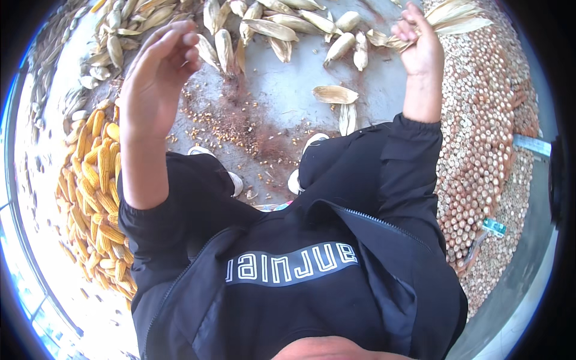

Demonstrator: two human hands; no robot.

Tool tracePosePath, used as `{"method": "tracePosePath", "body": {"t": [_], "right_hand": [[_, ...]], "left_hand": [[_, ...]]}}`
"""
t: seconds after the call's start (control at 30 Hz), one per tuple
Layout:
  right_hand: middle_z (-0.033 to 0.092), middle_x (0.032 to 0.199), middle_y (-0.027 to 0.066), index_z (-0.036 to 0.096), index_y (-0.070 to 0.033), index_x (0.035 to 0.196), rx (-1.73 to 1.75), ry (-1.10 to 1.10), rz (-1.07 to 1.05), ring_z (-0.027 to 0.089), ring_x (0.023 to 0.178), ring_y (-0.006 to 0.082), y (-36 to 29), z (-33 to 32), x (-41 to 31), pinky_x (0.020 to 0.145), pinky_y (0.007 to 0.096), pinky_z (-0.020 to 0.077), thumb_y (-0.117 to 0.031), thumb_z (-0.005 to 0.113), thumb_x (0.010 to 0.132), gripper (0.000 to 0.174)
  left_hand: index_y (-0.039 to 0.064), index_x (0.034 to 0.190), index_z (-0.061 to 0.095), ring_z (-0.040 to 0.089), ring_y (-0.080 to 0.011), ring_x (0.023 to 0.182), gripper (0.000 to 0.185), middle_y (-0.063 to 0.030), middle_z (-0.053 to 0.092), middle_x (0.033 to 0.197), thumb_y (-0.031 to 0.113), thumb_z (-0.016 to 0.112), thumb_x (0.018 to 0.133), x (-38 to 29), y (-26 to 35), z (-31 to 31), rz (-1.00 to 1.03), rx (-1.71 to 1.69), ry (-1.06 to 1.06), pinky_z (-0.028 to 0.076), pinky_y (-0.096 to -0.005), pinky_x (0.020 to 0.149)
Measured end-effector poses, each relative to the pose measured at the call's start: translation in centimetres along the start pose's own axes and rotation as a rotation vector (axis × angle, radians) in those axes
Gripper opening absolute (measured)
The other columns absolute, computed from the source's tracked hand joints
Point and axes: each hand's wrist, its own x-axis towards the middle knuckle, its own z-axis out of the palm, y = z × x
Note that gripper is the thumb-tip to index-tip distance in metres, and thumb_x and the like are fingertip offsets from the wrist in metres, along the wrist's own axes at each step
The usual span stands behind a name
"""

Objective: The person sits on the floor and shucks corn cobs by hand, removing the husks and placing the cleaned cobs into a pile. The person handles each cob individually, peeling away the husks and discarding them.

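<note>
My left hand (pixel 159 76) is raised with its fingers loosely curled, and nothing shows in it. My right hand (pixel 418 51) is closed around dry corn husk leaves (pixel 456 20) that fan out past the fingers. More of the husk (pixel 380 38) sticks out on the other side of the fist. In front of me, several ears of corn in pale husks (pixel 270 29) lie on the grey floor. Loose husk leaves (pixel 335 94) rest on the floor nearer to my knees. Below and outside my left hand is a heap of bare yellow ears (pixel 101 175).
Scattered kernels (pixel 225 130) and reddish corn silk (pixel 274 139) cover the floor between my shoes (pixel 294 180). More husked-over ears (pixel 114 45) lie at the upper left. Along the right stands a large stack of what look like cob ends (pixel 472 135), with a small green packet (pixel 494 227) on it.
</note>
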Motion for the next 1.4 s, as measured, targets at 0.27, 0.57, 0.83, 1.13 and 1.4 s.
{"method": "tracePosePath", "body": {"t": [0.27,0.57,0.83,1.13,1.4], "right_hand": [[0.051,0.071,0.0002,0.056,0.000,0.094,-0.191,0.146,0.146,0.043,0.053,0.0063,4.3,-7.9,9.3,0.051,0.0215,0.0389,-0.012,0.060,0.091,0.013],[0.061,0.066,0.0016,0.066,-0.004,0.088,-0.899,0.060,0.451,0.052,0.049,0.0103,23.2,-8.2,11.1,0.044,0.0265,0.0422,-0.027,0.066,0.086,0.023],[0.067,0.089,0.0111,0.063,-0.013,0.116,-1.435,-0.141,0.284,0.064,0.091,0.0324,37.1,-6.0,13.1,0.080,0.0386,0.0503,-0.034,0.075,0.074,0.048],[0.052,0.129,0.0098,0.047,-0.017,0.134,-1.684,-0.185,0.284,0.057,0.113,0.0285,43.1,-4.7,15.9,0.089,0.0406,0.0490,-0.032,0.078,0.070,0.073],[0.062,0.073,0.0007,0.068,-0.003,0.086,-0.481,-0.105,0.842,0.049,0.054,0.0067,41.7,-6.0,11.8,0.045,0.0217,0.0376,-0.036,0.080,0.074,0.037]], "left_hand": [[-0.002,0.113,0.056,0.054,-0.0125,0.082,0.029,-0.0044,0.057,0.095,0.019,0.049,0.095,0.6,-0.1,0.6,-0.030,0.026,0.026,0.044,-0.0274,0.078],[-0.002,0.111,0.055,0.053,-0.0126,0.078,0.029,-0.0050,0.057,0.092,0.019,0.051,0.093,1.3,0.0,0.4,-0.058,0.038,0.123,0.043,-0.0266,0.072],[-0.003,0.107,0.052,0.053,-0.0159,0.078,0.028,-0.0084,0.055,0.091,0.020,0.056,0.090,1.3,0.1,-0.7,-0.103,0.145,0.299,0.044,-0.0273,0.070],[-0.003,0.104,0.049,0.049,-0.0162,0.073,0.034,-0.0112,0.052,0.087,0.025,0.059,0.087,1.6,0.7,-2.4,-0.133,0.184,0.382,0.041,-0.0273,0.066],[-0.005,0.108,0.053,0.054,-0.0152,0.082,0.032,-0.0109,0.057,0.098,0.018,0.059,0.087,1.3,0.8,-1.2,-0.148,0.272,0.358,0.044,-0.0263,0.075]]}}
